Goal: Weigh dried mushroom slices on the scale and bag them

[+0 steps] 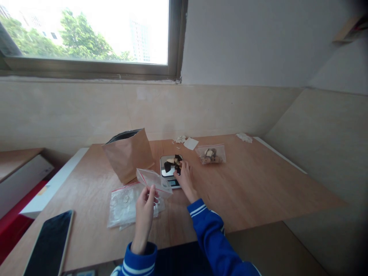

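Note:
My left hand [145, 209] is raised above the wooden table [253, 188] and pinches the edge of an empty clear zip bag [153, 181]. My right hand [184, 177] reaches onto the shiny pan of a small kitchen scale [169, 172], its fingers closed on dark dried pieces [173, 163] piled there. Both sleeves are blue with white stripes.
A brown paper bag [129, 155] stands open left of the scale. A stack of clear zip bags [125, 205] lies before it. A filled zip bag [211, 154] sits right of the scale, paper scraps [189, 143] behind. A dark tablet [48, 243] lies front left.

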Tool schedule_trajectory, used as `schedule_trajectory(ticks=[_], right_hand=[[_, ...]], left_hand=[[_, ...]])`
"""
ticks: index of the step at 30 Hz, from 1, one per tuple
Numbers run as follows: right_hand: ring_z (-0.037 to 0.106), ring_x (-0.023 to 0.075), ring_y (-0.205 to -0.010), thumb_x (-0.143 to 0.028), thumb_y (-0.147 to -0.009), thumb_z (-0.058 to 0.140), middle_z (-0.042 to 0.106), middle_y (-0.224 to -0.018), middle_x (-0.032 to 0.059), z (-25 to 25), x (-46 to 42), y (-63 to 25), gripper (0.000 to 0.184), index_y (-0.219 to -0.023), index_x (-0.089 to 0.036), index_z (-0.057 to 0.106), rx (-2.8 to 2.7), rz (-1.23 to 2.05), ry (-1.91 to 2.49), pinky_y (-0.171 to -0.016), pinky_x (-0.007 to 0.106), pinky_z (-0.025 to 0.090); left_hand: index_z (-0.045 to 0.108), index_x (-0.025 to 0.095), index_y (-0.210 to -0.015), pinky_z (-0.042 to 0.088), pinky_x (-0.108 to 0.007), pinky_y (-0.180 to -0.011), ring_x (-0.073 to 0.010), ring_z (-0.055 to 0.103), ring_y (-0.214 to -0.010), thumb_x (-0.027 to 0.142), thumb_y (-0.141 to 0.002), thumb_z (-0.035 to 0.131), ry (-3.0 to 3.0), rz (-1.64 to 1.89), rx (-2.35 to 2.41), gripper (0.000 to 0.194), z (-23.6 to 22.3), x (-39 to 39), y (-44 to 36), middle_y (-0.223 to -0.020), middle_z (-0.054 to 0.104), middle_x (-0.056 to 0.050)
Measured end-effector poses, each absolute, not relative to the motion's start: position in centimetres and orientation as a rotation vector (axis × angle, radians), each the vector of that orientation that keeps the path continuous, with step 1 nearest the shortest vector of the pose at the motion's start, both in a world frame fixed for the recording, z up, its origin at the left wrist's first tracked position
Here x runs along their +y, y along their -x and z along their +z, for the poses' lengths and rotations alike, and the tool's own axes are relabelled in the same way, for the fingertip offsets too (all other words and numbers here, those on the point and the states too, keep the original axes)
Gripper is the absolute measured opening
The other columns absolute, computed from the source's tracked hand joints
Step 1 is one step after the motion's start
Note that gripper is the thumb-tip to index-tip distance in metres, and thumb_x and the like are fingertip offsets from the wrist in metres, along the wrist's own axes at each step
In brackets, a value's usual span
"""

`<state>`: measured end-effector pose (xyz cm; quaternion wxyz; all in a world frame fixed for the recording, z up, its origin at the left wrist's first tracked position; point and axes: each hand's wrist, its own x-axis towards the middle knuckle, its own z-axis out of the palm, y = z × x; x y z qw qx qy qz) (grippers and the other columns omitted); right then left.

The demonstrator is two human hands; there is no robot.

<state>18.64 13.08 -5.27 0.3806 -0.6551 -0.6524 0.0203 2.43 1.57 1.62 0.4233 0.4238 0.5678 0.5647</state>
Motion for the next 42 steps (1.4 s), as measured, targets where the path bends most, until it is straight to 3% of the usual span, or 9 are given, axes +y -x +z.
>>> schedule_trajectory(ticks=[5, 13, 18, 21, 24, 27, 31, 36, 42], right_hand=[[0.056, 0.024, -0.103, -0.011, -0.075, 0.048, 0.058, -0.106, 0.0128, -5.6, 13.4, -20.4, 0.035, -0.109, -0.013, 0.053, -1.55, 0.184, 1.541, -0.091, 0.04, 0.046], [0.06, 0.0233, -0.102, -0.016, -0.069, 0.055, 0.062, -0.105, 0.0113, -3.3, 11.9, -22.1, 0.034, -0.104, -0.015, 0.057, -1.298, 0.439, 1.426, -0.092, 0.04, 0.048], [0.061, 0.0154, -0.071, -0.03, -0.072, 0.067, 0.065, -0.099, 0.0053, 4.2, 6.6, -20.0, 0.043, -0.112, -0.019, 0.055, -1.081, 1.045, 1.063, -0.064, 0.03, 0.054], [0.057, 0.0099, -0.061, -0.03, -0.071, 0.071, 0.065, -0.104, 0.0034, 8.4, 2.9, -17.8, 0.046, -0.114, -0.022, 0.056, -1.082, 1.503, 0.757, -0.058, 0.025, 0.053], [0.057, 0.0095, -0.058, -0.028, -0.068, 0.076, 0.065, -0.091, 0.0004, 9.4, 1.1, -15.8, 0.045, -0.108, -0.022, 0.058, -1.092, 1.751, 0.572, -0.055, 0.023, 0.052], [0.061, 0.0113, -0.067, -0.025, -0.067, 0.077, 0.065, -0.09, -0.0004, 7.7, 1.5, -14.6, 0.041, -0.103, -0.022, 0.059, -1.149, 1.711, 0.646, -0.061, 0.024, 0.054], [0.065, 0.015, -0.083, -0.023, -0.074, 0.068, 0.066, -0.102, 0.0024, 5.3, 3.6, -14.8, 0.036, -0.108, -0.022, 0.059, -1.237, 1.316, 0.97, -0.075, 0.027, 0.055], [0.06, 0.0188, -0.111, -0.019, -0.079, 0.059, 0.064, -0.118, 0.0054, 4.6, 4.7, -16.0, 0.034, -0.113, -0.022, 0.063, -1.502, 1.079, 1.018, -0.097, 0.034, 0.048], [0.061, 0.0193, -0.109, -0.018, -0.086, 0.056, 0.067, -0.115, 0.0061, 5.6, 4.0, -16.6, 0.032, -0.116, -0.022, 0.063, -1.751, 1.002, 1.127, -0.096, 0.034, 0.046]], left_hand=[[0.055, 0.016, -0.064, 0.038, -0.023, -0.051, -0.0118, 0.048, -0.052, 0.066, -0.072, 0.06, -1.051, 1.407, 1.399, 0.051, 1.5, 1.5, -2.5, -0.057, 0.053, 0.0], [0.055, 0.016, -0.063, 0.04, -0.023, -0.052, -0.0116, 0.049, -0.052, 0.068, -0.073, 0.058, -1.044, 1.408, 1.4, 0.053, 1.2, 1.4, -2.9, -0.058, 0.054, 0.0], [0.056, 0.016, -0.065, 0.04, -0.023, -0.049, -0.0123, 0.05, -0.051, 0.069, -0.072, 0.057, -1.023, 1.421, 1.411, 0.054, 1.1, 1.6, -3.0, -0.057, 0.055, -0.001], [0.058, 0.016, -0.068, 0.04, -0.024, -0.051, -0.0131, 0.05, -0.053, 0.065, -0.076, 0.056, -1.069, 1.428, 1.426, 0.05, 0.9, 1.6, -3.1, -0.058, 0.056, -0.001], [0.062, 0.016, -0.074, 0.041, -0.025, -0.052, -0.0148, 0.052, -0.055, 0.057, -0.078, 0.057, -1.131, 1.432, 1.426, 0.041, 0.4, 1.3, -3.2, -0.06, 0.059, -0.002], [0.063, 0.016, -0.077, 0.043, -0.027, -0.054, -0.0167, 0.053, -0.058, 0.053, -0.077, 0.057, -1.157, 1.436, 1.414, 0.038, 0.0, 1.1, -3.5, -0.063, 0.061, -0.003], [0.06, 0.016, -0.075, 0.043, -0.028, -0.062, -0.0173, 0.055, -0.064, 0.055, -0.082, 0.05, -1.151, 1.416, 1.446, 0.04, 0.1, 0.9, -3.8, -0.067, 0.06, -0.003], [0.055, 0.018, -0.068, 0.04, -0.026, -0.062, -0.0158, 0.051, -0.064, 0.057, -0.083, 0.049, -1.164, 1.408, 1.45, 0.043, 0.7, 1.0, -3.8, -0.065, 0.056, -0.001], [0.064, 0.016, -0.081, 0.047, -0.027, -0.073, -0.0183, 0.058, -0.079, 0.054, -0.078, 0.058, -1.005, 1.433, 1.345, 0.038, 0.5, 1.1, -3.5, -0.079, 0.064, -0.004]])
